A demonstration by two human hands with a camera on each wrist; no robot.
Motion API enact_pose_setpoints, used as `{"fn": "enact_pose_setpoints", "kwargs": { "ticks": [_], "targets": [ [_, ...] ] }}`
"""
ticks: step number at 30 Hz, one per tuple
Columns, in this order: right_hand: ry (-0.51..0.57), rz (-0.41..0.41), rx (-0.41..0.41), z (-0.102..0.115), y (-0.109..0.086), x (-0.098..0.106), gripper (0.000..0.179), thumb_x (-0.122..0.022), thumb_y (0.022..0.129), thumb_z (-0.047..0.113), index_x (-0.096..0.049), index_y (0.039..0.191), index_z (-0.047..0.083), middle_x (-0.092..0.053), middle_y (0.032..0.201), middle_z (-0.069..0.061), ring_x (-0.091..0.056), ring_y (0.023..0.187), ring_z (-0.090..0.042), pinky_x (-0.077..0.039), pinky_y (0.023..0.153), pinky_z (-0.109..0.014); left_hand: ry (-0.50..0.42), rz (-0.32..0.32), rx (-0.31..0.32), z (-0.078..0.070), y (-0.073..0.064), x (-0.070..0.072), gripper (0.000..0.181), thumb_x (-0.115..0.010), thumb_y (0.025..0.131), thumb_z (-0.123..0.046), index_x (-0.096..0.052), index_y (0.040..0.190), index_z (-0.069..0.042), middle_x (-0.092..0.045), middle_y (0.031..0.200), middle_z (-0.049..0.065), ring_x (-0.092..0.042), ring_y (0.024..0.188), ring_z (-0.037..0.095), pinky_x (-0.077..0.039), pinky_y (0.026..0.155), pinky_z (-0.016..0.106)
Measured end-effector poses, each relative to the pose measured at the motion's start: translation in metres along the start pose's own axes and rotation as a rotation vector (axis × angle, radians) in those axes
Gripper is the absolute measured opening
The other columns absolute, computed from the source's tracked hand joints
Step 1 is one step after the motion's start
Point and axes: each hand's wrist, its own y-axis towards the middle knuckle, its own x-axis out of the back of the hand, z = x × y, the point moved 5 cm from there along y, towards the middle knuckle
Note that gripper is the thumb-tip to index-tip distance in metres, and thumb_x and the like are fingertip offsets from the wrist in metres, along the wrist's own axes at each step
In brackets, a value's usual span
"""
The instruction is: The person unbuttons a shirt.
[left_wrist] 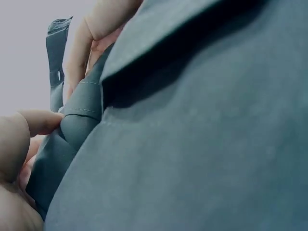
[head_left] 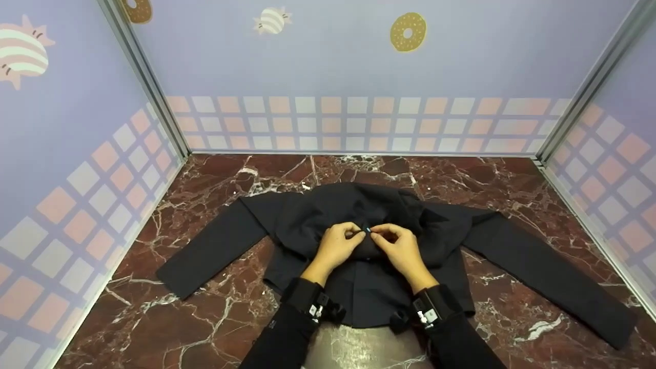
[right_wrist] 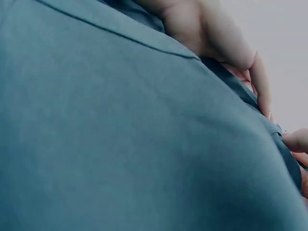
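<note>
At left, one sleeve [head_left: 210,251] of the dark shirt [head_left: 369,294] is laid slanting across the marbled counter [head_left: 128,318]. Mid-counter, the bunched shirt body is pinched by the left hand [head_left: 335,246], thumb and fingers clamped on cloth. A tiny light-blue spot [head_left: 368,230] is seen between fingertips. Just beside, the same cloth is pinched by the right hand [head_left: 402,247]. At right, the other sleeve [head_left: 553,277] is stretched out

Dark long-sleeved shirt [head_left: 353,207], spread on a brown marbled tabletop [head_left: 225,328], body bunched and rumpled, sleeves [head_left: 215,251] angled outward
</note>
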Motion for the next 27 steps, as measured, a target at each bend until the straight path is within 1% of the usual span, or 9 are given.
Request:
{"fn": "enact_pose_setpoints", "kwargs": {
  "ticks": [3, 6, 10, 11, 14, 16, 19, 23, 27],
  "targets": [
    [-0.013, 0.021, 0.005, -0.002, 0.000, 0.001, 0.016, -0.077, 0.095, 0.013, -0.080, 0.109, 0.008, -0.075, 0.096, -0.004, -0.069, 0.086, -0.019, -0.053, 0.075, -0.023, -0.083, -0.020, -0.018, 0.001, 0.001, -0.001, 0.012, -0.073, 0.098, -0.022, -0.077, 0.103, -0.012, -0.078, 0.096, 0.000, -0.072, 0.093, 0.018, -0.055, 0.089, 0.039],
    [0.003, 0.016, 0.023, 0.017, -0.005, 0.001, 0.015, -0.075, 0.095, 0.008, -0.079, 0.108, 0.002, -0.073, 0.098, -0.009, -0.068, 0.086, -0.021, -0.052, 0.075, -0.022, -0.151, -0.052, -0.034, 0.002, 0.001, 0.000, 0.013, -0.076, 0.096, -0.021, -0.079, 0.104, -0.011, -0.077, 0.094, -0.002, -0.071, 0.088, 0.014, -0.056, 0.085, 0.034],
    [0.077, -0.014, 0.054, 0.038, -0.011, 0.004, 0.011, -0.074, 0.093, 0.000, -0.077, 0.103, -0.006, -0.071, 0.096, -0.016, -0.067, 0.083, -0.022, -0.052, 0.073, -0.023, -0.184, -0.077, -0.079, -0.002, 0.001, 0.002, 0.010, -0.079, 0.094, -0.020, -0.081, 0.098, -0.011, -0.076, 0.093, -0.002, -0.069, 0.082, 0.012, -0.055, 0.079, 0.030],
    [0.093, -0.012, 0.057, 0.038, -0.011, 0.004, 0.011, -0.075, 0.093, -0.001, -0.076, 0.102, -0.006, -0.071, 0.096, -0.016, -0.067, 0.083, -0.022, -0.052, 0.073, -0.024, -0.189, -0.076, -0.089, -0.003, 0.000, 0.003, 0.010, -0.079, 0.094, -0.019, -0.081, 0.097, -0.011, -0.077, 0.093, -0.002, -0.069, 0.082, 0.012, -0.055, 0.078, 0.029],
    [0.119, 0.005, 0.052, 0.038, -0.010, 0.004, 0.011, -0.076, 0.092, -0.001, -0.075, 0.100, -0.008, -0.070, 0.094, -0.017, -0.067, 0.083, -0.025, -0.053, 0.073, -0.025, -0.184, -0.080, -0.127, -0.007, -0.001, 0.004, 0.007, -0.080, 0.093, -0.017, -0.081, 0.095, -0.010, -0.075, 0.092, -0.002, -0.068, 0.081, 0.012, -0.054, 0.076, 0.028],
    [0.109, 0.015, 0.037, 0.038, -0.010, 0.004, 0.010, -0.076, 0.092, -0.001, -0.074, 0.098, -0.008, -0.069, 0.093, -0.017, -0.066, 0.082, -0.027, -0.053, 0.073, -0.026, -0.182, -0.082, -0.152, -0.008, -0.002, 0.005, 0.005, -0.079, 0.093, -0.014, -0.080, 0.094, -0.009, -0.074, 0.091, -0.002, -0.067, 0.080, 0.012, -0.054, 0.075, 0.028],
    [0.077, 0.011, 0.011, 0.026, -0.006, 0.000, 0.009, -0.077, 0.091, 0.000, -0.072, 0.095, -0.006, -0.069, 0.091, -0.015, -0.066, 0.083, -0.027, -0.052, 0.073, -0.025, -0.181, -0.072, -0.186, -0.010, -0.002, 0.004, 0.004, -0.077, 0.093, -0.010, -0.079, 0.093, -0.007, -0.071, 0.092, 0.001, -0.065, 0.079, 0.014, -0.053, 0.074, 0.028],
    [0.038, 0.005, -0.008, 0.005, -0.001, -0.003, 0.007, -0.078, 0.092, 0.003, -0.073, 0.093, -0.003, -0.070, 0.090, -0.010, -0.065, 0.081, -0.021, -0.050, 0.072, -0.023, -0.181, -0.036, -0.186, -0.010, -0.002, 0.002, 0.005, -0.075, 0.096, -0.010, -0.075, 0.095, -0.006, -0.070, 0.095, 0.001, -0.061, 0.078, 0.014, -0.050, 0.074, 0.027],
    [-0.009, 0.027, -0.014, 0.000, 0.001, -0.004, 0.008, -0.077, 0.094, 0.008, -0.072, 0.092, 0.002, -0.069, 0.090, -0.006, -0.063, 0.079, -0.016, -0.048, 0.072, -0.023, -0.159, -0.009, -0.181, -0.010, -0.002, -0.001, 0.006, -0.071, 0.099, -0.011, -0.071, 0.099, -0.006, -0.068, 0.097, 0.002, -0.059, 0.081, 0.014, -0.048, 0.076, 0.028]
  ]
}}
